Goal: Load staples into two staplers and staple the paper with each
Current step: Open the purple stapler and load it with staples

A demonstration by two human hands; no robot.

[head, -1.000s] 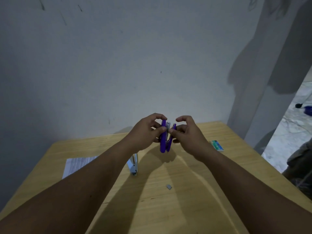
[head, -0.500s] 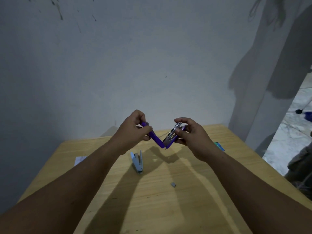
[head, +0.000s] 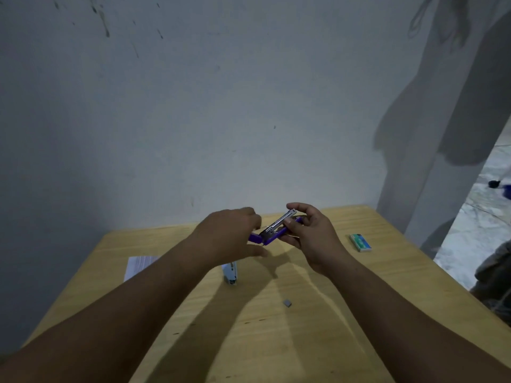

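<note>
Wooden table (head: 318, 341): paper (head: 138, 265) at left edge, pale stapler (head: 231, 273) nearby. Right hand (head: 312, 236) pinches the opened purple stapler (head: 276, 230) aloft. Left hand (head: 229, 239) blurred, grip unclear. Loose staple strip (head: 287, 303) below. Risk: the stapler's sprung lid snapping shut on fingertips.

wooden table (head: 387, 272) | paper (head: 139, 264) | pale stapler (head: 230, 274) | staple box (head: 360, 242) | staple strip (head: 287, 302)
</note>
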